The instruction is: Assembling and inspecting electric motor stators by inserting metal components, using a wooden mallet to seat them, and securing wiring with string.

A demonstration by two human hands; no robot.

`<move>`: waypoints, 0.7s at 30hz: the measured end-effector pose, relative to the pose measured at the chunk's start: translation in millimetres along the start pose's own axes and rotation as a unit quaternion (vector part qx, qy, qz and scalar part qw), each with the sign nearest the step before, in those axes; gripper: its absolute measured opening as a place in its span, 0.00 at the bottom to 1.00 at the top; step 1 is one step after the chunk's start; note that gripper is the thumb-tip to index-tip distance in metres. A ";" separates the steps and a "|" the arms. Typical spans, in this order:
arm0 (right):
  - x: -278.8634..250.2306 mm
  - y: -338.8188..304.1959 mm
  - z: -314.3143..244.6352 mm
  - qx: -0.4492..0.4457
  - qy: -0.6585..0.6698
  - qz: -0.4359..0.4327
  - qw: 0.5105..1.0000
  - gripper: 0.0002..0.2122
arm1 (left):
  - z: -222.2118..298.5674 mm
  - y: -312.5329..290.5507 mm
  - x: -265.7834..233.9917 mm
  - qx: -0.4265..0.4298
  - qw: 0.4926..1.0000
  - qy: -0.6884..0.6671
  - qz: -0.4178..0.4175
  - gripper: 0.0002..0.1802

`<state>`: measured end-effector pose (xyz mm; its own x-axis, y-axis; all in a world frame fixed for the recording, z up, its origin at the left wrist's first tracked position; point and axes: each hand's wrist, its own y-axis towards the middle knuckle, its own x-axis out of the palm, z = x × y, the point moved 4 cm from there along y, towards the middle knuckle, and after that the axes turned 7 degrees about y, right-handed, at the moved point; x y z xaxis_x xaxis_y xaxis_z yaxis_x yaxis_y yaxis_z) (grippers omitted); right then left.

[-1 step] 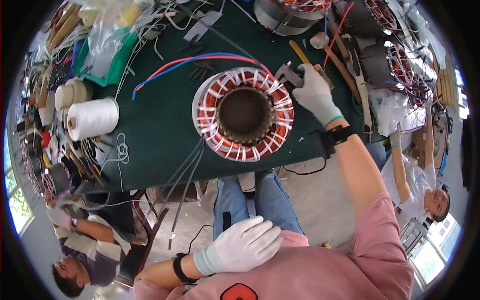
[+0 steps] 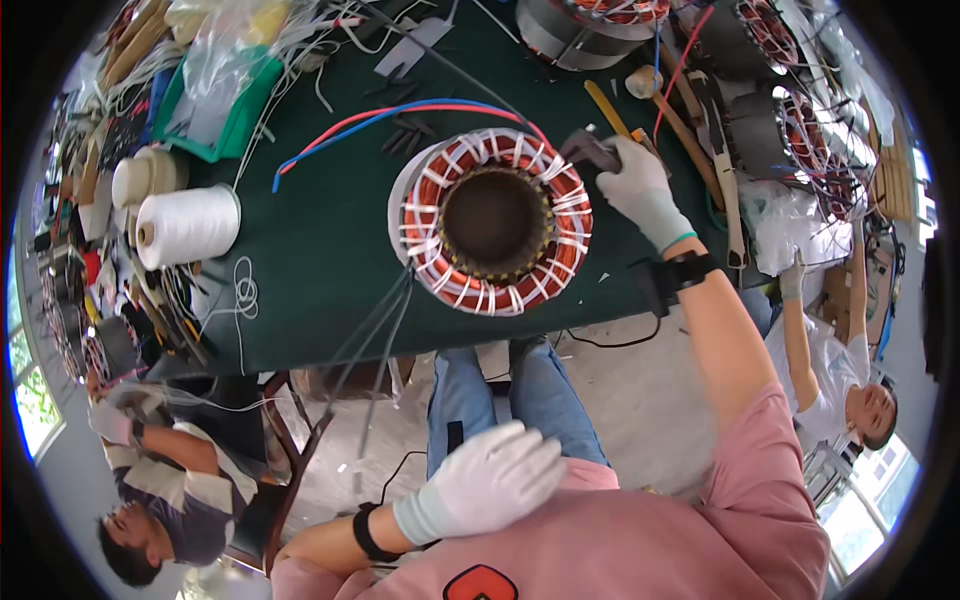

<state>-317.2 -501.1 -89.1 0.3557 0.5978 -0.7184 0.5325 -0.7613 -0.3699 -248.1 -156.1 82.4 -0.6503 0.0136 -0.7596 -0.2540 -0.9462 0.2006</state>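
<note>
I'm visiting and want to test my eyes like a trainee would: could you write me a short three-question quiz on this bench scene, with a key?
1. Multiple choice: what does the person's right grip hold?
A) a white thread spool
B) a dark grey tool
C) a green tray
2. Fill in: of the two thick leads arching beside the wound ring, one is red and the other is ____.
3. True or false: the left grip touches the wound ring.

Key: 1. B. 2. Blue. 3. False; it is by the pink shirt, apart from the wound ring.
</note>
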 end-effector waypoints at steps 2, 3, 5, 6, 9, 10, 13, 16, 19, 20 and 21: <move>-18.8 -4.0 31.0 0.028 0.054 -0.010 0.998 0.14 | -17.9 4.2 21.5 -0.157 0.983 -0.041 -0.083 0.18; -25.9 -10.3 22.4 0.053 0.157 -0.009 0.986 0.13 | -24.7 -3.8 24.6 -0.195 0.978 -0.023 0.067 0.17; -56.1 -42.2 -6.7 0.054 0.295 -0.038 0.953 0.11 | -22.9 1.6 19.0 -0.204 0.972 -0.020 0.110 0.18; -70.9 -60.2 -25.9 0.025 0.336 -0.072 0.939 0.10 | -21.5 5.7 13.0 -0.209 0.968 -0.015 0.142 0.18; -79.0 -141.5 -115.9 -0.117 0.115 -0.145 0.976 0.06 | -26.0 21.4 -1.8 -0.295 0.916 -0.003 0.274 0.31; -78.1 -163.8 -128.6 -0.156 0.119 -0.214 0.957 0.07 | -28.0 26.9 -1.0 -0.319 0.884 -0.011 0.342 0.34; -76.4 -191.6 -141.2 -0.224 0.009 -0.286 0.932 0.10 | -22.8 35.8 12.1 -0.291 0.885 -0.102 0.349 0.29; -74.1 -191.9 -141.8 -0.193 0.037 -0.308 0.931 0.08 | -23.4 28.8 20.4 -0.281 0.875 -0.113 0.377 0.20; -80.0 -173.9 -144.3 -0.277 -0.107 -0.251 0.921 0.06 | -32.1 17.0 12.0 -0.315 0.848 -0.092 0.416 0.13; -89.8 -162.5 -141.3 -0.276 -0.124 -0.216 0.928 0.06 | -36.2 10.2 5.8 -0.345 0.820 -0.066 0.451 0.09; -104.9 -147.7 -133.3 -0.263 -0.149 -0.154 0.941 0.06 | -45.4 2.0 2.9 -0.379 0.768 -0.140 0.498 0.09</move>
<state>-330.7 -417.9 119.4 -0.0658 0.6133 -0.7871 0.9096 -0.2874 -0.2999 -218.0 -172.6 52.6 -0.4078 -0.8692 -0.2796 0.8885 -0.4483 0.0979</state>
